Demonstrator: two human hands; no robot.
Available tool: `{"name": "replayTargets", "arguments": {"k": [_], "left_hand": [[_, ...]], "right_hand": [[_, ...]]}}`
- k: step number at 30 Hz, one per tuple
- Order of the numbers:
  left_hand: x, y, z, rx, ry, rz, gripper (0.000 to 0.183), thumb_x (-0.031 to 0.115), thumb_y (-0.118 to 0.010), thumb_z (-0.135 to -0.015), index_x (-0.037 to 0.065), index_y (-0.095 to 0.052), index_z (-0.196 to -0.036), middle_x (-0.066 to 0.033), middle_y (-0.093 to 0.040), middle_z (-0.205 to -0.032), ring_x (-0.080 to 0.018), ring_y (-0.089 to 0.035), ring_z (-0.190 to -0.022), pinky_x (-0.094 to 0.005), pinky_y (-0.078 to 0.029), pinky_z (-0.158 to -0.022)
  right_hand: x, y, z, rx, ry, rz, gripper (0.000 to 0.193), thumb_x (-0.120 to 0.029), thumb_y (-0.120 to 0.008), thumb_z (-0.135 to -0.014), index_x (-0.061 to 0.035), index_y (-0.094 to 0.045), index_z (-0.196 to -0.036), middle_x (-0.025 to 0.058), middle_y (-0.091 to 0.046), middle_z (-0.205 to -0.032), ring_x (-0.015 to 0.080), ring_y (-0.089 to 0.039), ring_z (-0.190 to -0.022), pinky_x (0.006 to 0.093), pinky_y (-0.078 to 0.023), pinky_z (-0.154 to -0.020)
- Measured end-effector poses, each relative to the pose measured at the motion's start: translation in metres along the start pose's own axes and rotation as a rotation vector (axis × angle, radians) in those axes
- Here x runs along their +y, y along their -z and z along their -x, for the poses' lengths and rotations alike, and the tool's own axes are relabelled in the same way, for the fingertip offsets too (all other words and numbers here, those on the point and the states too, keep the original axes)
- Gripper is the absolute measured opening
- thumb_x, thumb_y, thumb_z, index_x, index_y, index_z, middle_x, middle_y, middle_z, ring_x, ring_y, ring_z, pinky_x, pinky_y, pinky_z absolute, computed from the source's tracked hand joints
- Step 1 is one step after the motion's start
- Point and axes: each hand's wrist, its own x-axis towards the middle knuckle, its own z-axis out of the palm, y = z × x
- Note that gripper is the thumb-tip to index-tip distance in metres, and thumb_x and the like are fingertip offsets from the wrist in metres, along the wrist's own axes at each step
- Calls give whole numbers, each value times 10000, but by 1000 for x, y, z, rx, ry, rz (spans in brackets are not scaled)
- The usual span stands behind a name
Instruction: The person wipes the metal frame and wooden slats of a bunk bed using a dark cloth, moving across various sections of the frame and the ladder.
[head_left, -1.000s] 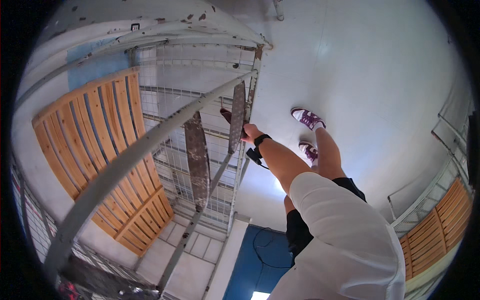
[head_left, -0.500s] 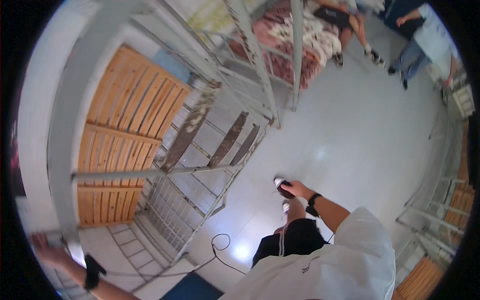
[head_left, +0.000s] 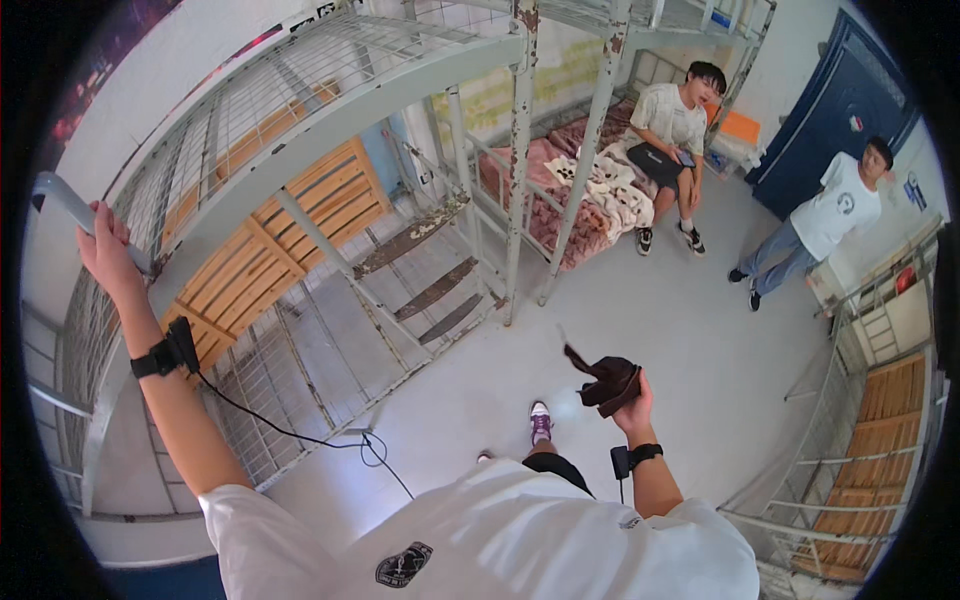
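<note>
At the far left my left hand [head_left: 106,252] is closed around a grey curved metal rail [head_left: 68,203] at the end of the upper bunk. My right hand [head_left: 632,410] is raised in front of my body and holds a dark brown cloth [head_left: 606,384], which is bunched in the fingers with one loose end sticking out to the left. Black straps with small devices sit on both wrists. The upper bunk's grey frame [head_left: 385,92] runs away from my left hand, its wire mesh bare.
Worn steps [head_left: 412,240] and a lower bunk with wooden slats [head_left: 285,245] stand on the left. A black cable [head_left: 300,436] hangs from my left wrist. Ahead, one person sits on a bed with a pink blanket [head_left: 590,220]; another stands by a blue door [head_left: 825,110]. Another bunk [head_left: 850,480] lines the right.
My view has tilted up, bringing the upper bunk and both people fully in. My left hand now grips the rail. The right hand has lifted the brown cloth, its loose end swinging.
</note>
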Motion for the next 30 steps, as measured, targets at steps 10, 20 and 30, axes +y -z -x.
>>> {"name": "replayTargets", "arguments": {"k": [10,20,30], "left_hand": [[-9,9,-1,49,6,-27,162,125,-572,-967,6,-512,-1059,17,-449,-737,-51,-366,-571,-232,-306,-510],[4,-12,4,112,-4,-55,152,115,-571,-956,23,-521,-1066,21,-455,-733,-46,-369,-557,-230,-294,-485],[0,-3,6,133,-18,-58,101,112,-562,-951,58,-523,-1028,41,-449,-686,-26,-374,-516,-202,-270,-451]], "right_hand": [[-124,-86,-129,-157,52,112,537,-236,-522,-833,0,-503,-1314,158,-589,-1272,324,-572,-1155,462,-449,-1019],[-214,-391,-282,-736,492,349,412,-244,-598,-911,-29,-565,-1261,64,-619,-1200,199,-578,-1106,343,-432,-985],[-229,-639,-338,-435,1467,908,791,-413,-738,-820,40,-382,-1361,228,-605,-1210,320,-608,-1092,383,-467,-936]]}}
